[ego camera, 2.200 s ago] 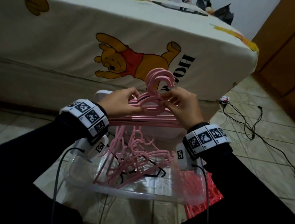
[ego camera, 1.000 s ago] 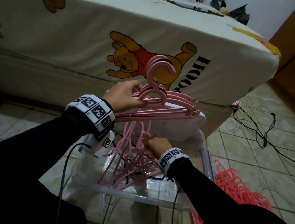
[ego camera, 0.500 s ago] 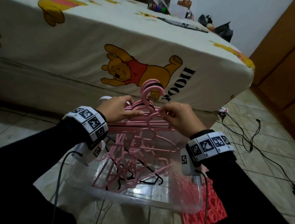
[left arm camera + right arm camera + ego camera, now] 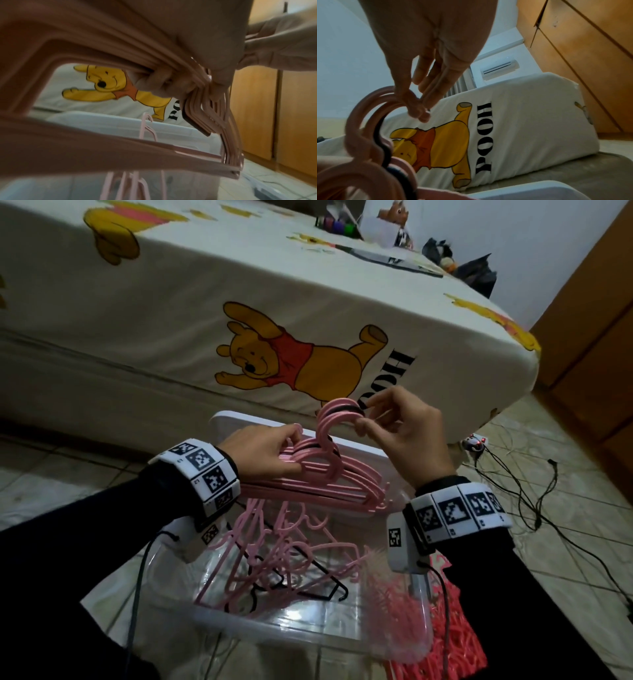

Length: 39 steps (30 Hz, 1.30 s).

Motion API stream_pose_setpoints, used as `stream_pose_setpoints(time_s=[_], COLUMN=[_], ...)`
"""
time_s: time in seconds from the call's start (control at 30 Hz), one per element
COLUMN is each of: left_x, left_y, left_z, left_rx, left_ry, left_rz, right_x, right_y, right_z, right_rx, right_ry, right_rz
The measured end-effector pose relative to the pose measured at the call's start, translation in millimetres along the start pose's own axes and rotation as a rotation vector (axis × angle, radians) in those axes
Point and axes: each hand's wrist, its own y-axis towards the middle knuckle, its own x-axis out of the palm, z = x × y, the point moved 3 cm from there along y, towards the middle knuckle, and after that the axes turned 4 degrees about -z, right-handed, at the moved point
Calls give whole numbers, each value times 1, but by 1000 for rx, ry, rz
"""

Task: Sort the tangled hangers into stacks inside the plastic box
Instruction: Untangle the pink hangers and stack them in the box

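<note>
My left hand (image 4: 263, 453) grips the stack of pink hangers (image 4: 329, 484) above the plastic box (image 4: 308, 635); my right hand (image 4: 407, 436) pinches their hooks (image 4: 337, 414). Tangled hangers (image 4: 274, 563) lie inside the box, which sits on the floor just before the bed (image 4: 239, 302).

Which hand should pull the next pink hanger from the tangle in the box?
Right. The left hand grips the stacked hangers; the right hand only pinches their hooks, so it could let go and reach the tangle.
</note>
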Motion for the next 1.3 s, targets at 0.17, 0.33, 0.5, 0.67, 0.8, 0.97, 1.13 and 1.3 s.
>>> stream_pose_setpoints(time_s=[0.17,0.33,0.5,0.67,0.8,0.97,1.13,1.3], left_x=[-16,-31,-36,-37,-43,-48,-51,-58], left_y=[-2,0,2,4,4,3,0,-4], left_z=[-7,-15,-15,-14,-15,-18,-22,-20], left_rx=[-21,-76,-62,-44,-23,-20,-34,-64], left_ry=[5,-116,-164,-221,-286,-325,-327,-346], left_rz=[79,97,103,129,182,234,289,357], right_x=[13,75,145,194,225,242,222,172], right_y=[-12,-45,-62,-52,-49,-56,-55,-63], right_z=[53,100,110,122,133,124,110,85], right_rx=[274,447,461,560,687,581,513,506], right_ry=[-123,-382,-478,-442,-276,-324,-273,-50], right_rz=[-334,-828,-902,-974,-902,-938,-967,-730])
